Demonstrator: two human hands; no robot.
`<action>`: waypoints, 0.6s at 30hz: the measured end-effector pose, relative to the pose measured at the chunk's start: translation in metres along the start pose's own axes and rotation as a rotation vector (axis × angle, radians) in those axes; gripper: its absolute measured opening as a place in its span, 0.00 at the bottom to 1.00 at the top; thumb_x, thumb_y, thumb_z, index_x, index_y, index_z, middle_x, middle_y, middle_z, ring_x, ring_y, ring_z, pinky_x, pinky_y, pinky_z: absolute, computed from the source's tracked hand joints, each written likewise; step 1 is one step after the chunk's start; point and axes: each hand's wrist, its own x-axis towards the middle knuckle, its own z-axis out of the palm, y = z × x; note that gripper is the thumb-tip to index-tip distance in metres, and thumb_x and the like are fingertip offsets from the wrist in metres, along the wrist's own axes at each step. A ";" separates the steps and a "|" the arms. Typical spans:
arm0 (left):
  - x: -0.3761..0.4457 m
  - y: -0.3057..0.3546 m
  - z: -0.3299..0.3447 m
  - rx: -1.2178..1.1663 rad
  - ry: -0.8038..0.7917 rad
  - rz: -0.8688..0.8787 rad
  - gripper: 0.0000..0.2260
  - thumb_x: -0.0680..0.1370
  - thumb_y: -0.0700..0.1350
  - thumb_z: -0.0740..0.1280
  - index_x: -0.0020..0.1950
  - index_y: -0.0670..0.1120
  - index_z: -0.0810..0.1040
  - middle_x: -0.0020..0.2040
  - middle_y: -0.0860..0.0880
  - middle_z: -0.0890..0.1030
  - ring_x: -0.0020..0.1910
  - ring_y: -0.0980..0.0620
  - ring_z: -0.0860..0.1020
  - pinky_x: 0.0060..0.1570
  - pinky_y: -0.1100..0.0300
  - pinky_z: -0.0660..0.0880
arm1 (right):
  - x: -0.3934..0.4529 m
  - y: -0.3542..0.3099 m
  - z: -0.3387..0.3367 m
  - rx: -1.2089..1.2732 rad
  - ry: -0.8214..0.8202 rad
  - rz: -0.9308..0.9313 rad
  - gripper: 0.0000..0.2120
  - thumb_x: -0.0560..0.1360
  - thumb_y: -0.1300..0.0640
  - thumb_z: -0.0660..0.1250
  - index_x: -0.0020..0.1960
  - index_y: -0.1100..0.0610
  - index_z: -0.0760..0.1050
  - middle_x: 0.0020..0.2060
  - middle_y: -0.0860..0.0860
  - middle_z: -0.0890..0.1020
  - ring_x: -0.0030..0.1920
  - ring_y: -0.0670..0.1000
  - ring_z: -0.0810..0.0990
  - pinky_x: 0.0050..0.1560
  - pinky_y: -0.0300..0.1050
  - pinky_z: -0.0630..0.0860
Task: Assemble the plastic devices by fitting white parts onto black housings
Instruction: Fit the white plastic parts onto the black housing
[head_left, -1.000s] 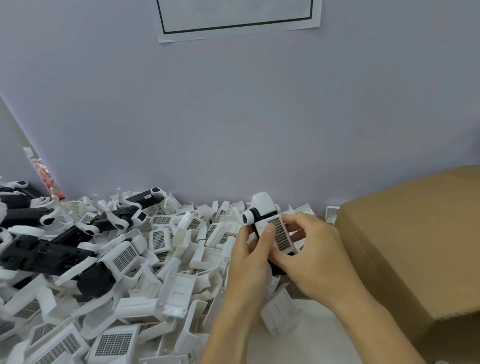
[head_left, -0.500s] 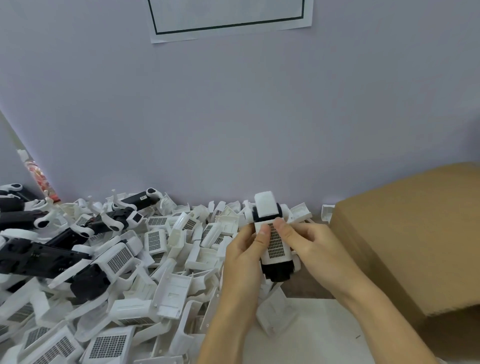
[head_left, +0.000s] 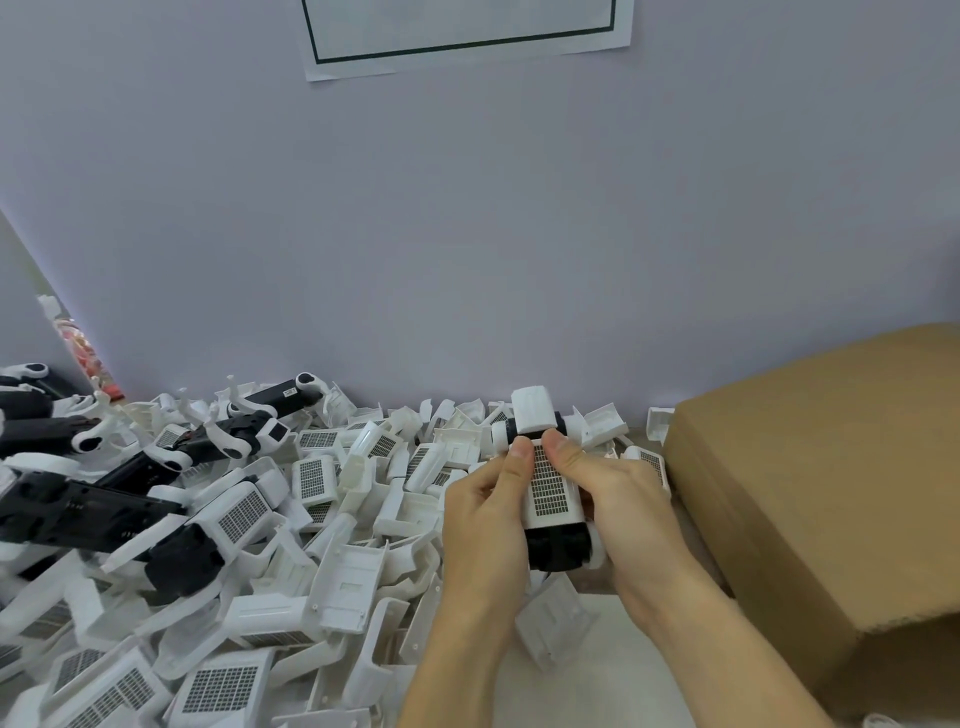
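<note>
A heap of white plastic parts, many with gridded vent faces, covers the left half of the desk up to the pale wall, with several black housings lying among them near the left edge. A brown cardboard box with a matte, flat top fills the desk's right side, close beside the right hand. A sheet of paper with a dark border hangs on the wall above. Over the desk's middle, both hands hold one device: a black body under a smooth white cover with a grid panel, its long axis running from the wall toward the person, the white cap end pointing at the wall. The left hand and the right grip its sides, fingers curled, both thumbs pressing the cover's upper end. The fingers beneath appear to wrap the underside, though they are hidden.
</note>
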 end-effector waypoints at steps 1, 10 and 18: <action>0.000 0.000 0.000 0.002 0.009 -0.001 0.16 0.72 0.57 0.67 0.38 0.46 0.87 0.39 0.42 0.86 0.38 0.47 0.85 0.36 0.56 0.82 | 0.000 0.000 0.001 -0.003 0.008 0.002 0.17 0.67 0.44 0.72 0.41 0.58 0.87 0.41 0.58 0.87 0.43 0.57 0.87 0.47 0.54 0.83; -0.003 -0.001 0.005 0.025 -0.074 -0.053 0.14 0.79 0.53 0.67 0.50 0.44 0.86 0.46 0.42 0.87 0.47 0.45 0.86 0.43 0.53 0.82 | 0.002 0.003 -0.002 -0.071 0.086 -0.019 0.19 0.75 0.40 0.68 0.42 0.54 0.87 0.41 0.55 0.88 0.44 0.54 0.87 0.47 0.53 0.83; 0.000 -0.002 0.002 -0.023 -0.061 -0.044 0.16 0.80 0.54 0.65 0.50 0.44 0.87 0.48 0.38 0.86 0.50 0.38 0.85 0.52 0.42 0.81 | 0.003 0.003 -0.008 -0.025 -0.011 -0.028 0.14 0.76 0.48 0.68 0.50 0.58 0.86 0.47 0.59 0.86 0.51 0.61 0.86 0.55 0.62 0.81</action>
